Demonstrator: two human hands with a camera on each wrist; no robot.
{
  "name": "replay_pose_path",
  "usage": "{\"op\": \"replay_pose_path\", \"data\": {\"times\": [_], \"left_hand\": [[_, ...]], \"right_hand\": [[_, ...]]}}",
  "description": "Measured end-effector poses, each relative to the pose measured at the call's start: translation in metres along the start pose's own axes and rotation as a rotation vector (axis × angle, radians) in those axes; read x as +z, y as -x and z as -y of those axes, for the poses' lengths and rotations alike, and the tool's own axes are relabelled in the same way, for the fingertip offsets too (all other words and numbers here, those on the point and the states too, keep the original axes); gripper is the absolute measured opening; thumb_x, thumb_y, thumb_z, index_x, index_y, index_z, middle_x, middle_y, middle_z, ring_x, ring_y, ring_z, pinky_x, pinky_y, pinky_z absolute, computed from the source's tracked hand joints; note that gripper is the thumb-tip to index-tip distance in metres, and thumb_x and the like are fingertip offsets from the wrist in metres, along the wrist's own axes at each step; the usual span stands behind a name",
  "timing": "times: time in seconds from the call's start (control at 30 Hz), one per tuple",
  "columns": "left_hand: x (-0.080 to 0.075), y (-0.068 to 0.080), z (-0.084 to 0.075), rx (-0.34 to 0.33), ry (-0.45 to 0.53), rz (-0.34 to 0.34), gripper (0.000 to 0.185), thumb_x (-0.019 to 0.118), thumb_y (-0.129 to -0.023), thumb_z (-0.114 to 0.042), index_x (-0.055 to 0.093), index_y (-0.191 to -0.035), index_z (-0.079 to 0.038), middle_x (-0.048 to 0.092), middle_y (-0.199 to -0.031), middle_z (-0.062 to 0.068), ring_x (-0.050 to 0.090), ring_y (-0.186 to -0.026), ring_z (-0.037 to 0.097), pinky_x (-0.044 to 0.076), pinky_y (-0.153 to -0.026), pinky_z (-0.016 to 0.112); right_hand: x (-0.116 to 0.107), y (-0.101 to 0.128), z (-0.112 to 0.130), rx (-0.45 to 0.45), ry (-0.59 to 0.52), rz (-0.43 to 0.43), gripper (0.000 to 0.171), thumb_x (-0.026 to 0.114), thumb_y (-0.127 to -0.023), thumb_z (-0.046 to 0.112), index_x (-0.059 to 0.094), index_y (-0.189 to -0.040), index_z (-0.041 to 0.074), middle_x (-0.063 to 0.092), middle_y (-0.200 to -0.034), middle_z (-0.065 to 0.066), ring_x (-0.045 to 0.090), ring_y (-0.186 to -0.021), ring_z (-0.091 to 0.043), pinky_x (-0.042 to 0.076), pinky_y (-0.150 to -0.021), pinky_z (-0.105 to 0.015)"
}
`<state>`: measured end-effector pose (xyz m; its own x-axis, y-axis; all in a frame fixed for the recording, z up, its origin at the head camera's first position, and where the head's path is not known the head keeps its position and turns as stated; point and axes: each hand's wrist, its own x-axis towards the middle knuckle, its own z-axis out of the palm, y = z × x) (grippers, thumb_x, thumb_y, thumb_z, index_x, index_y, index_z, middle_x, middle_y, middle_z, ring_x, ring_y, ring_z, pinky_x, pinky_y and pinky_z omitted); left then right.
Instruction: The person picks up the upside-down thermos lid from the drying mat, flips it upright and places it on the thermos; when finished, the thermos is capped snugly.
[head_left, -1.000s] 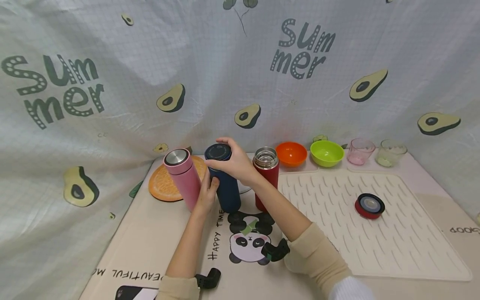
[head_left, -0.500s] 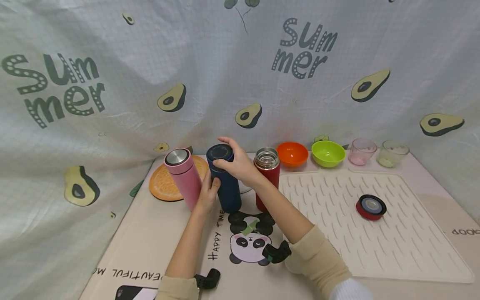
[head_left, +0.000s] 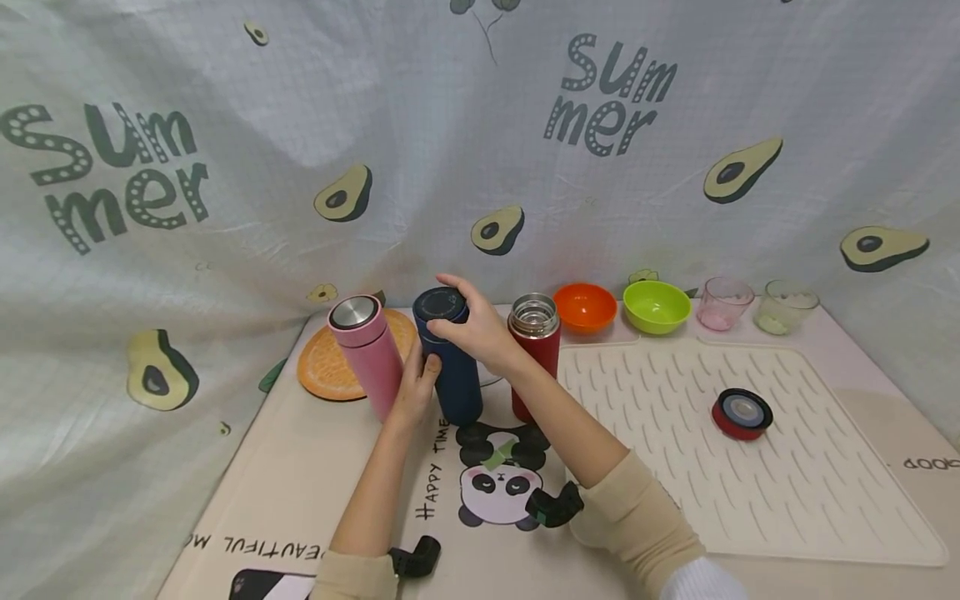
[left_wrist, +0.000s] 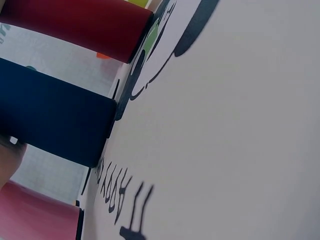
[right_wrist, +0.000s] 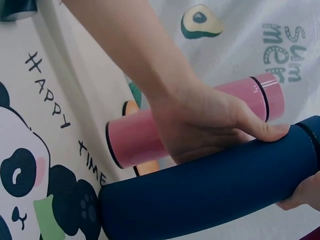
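Navy flask (head_left: 452, 367) lid half hidden under right hand (head_left: 476, 333)

The person's left hand (head_left: 412, 392) reaches forward on a bare forearm and grips the body of the dark blue flask (head_left: 452, 367), its thumb lying along the flask's side and, as far as the right wrist view shows, the fingers wrapped round the far side. The right hand (head_left: 474, 329) comes in from the right on an arm in a beige sleeve pushed back from the wrist, and its curled fingers and thumb hold the flask's lid (head_left: 439, 306) from above.
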<state>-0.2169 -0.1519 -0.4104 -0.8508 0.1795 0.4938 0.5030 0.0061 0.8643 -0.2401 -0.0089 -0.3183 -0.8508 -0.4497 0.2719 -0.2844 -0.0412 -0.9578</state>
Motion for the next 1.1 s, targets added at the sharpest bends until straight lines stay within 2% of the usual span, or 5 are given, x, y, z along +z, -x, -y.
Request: {"op": "replay_pose_path", "data": {"times": [0.13, 0.27, 0.5, 0.9, 1.1], "left_hand": [[0.0006, -0.003, -0.0003, 0.014, -0.006, 0.012, 0.075, 0.037, -0.089, -0.05, 0.012, -0.145, -0.007, 0.026, -0.145, 0.017, 0.028, -0.13, 0.025, 0.022, -0.106, 0.048], [0.0009, -0.0044, 0.0, 0.003, -0.014, 0.002, 0.078, 0.038, -0.088, -0.053, 0.014, -0.144, -0.004, 0.029, -0.142, 0.02, 0.032, -0.127, 0.027, 0.025, -0.105, 0.049], [0.0014, -0.0059, 0.0007, 0.012, -0.014, 0.007, 0.083, 0.038, -0.086, -0.057, 0.014, -0.144, -0.003, 0.028, -0.142, 0.021, 0.032, -0.127, 0.029, 0.026, -0.104, 0.05], [0.0011, -0.005, 0.004, 0.037, -0.007, 0.015, 0.081, 0.038, -0.087, -0.054, 0.011, -0.146, -0.005, 0.026, -0.144, 0.019, 0.031, -0.128, 0.024, 0.024, -0.105, 0.049], [0.0007, -0.0025, 0.0024, 0.024, -0.027, -0.01, 0.082, 0.038, -0.086, -0.056, 0.013, -0.145, -0.005, 0.029, -0.142, 0.02, 0.035, -0.124, 0.018, 0.028, -0.104, 0.047]], "right_hand": [[0.001, -0.0003, 0.0009, 0.005, 0.02, -0.048, 0.064, 0.07, -0.08, 0.017, 0.034, -0.133, 0.009, 0.048, -0.121, -0.012, 0.056, -0.101, -0.024, 0.05, -0.084, -0.034], [0.0006, 0.0008, 0.0013, 0.014, 0.095, -0.071, 0.065, 0.064, -0.083, 0.02, 0.03, -0.138, 0.012, 0.046, -0.127, -0.011, 0.053, -0.107, -0.023, 0.044, -0.091, -0.04], [-0.0014, 0.0008, 0.0012, 0.032, -0.012, -0.067, 0.061, 0.069, -0.081, 0.018, 0.035, -0.131, 0.011, 0.049, -0.12, -0.012, 0.056, -0.102, -0.024, 0.048, -0.087, -0.035], [-0.0009, 0.0019, -0.0028, 0.019, -0.053, -0.054, 0.062, 0.069, -0.081, 0.015, 0.037, -0.133, 0.009, 0.049, -0.122, -0.013, 0.055, -0.105, -0.026, 0.047, -0.088, -0.037], [0.0, 0.004, -0.0038, 0.014, -0.023, -0.062, 0.058, 0.061, -0.085, 0.015, 0.037, -0.138, 0.013, 0.044, -0.132, -0.009, 0.045, -0.117, -0.022, 0.038, -0.097, -0.044]]}}
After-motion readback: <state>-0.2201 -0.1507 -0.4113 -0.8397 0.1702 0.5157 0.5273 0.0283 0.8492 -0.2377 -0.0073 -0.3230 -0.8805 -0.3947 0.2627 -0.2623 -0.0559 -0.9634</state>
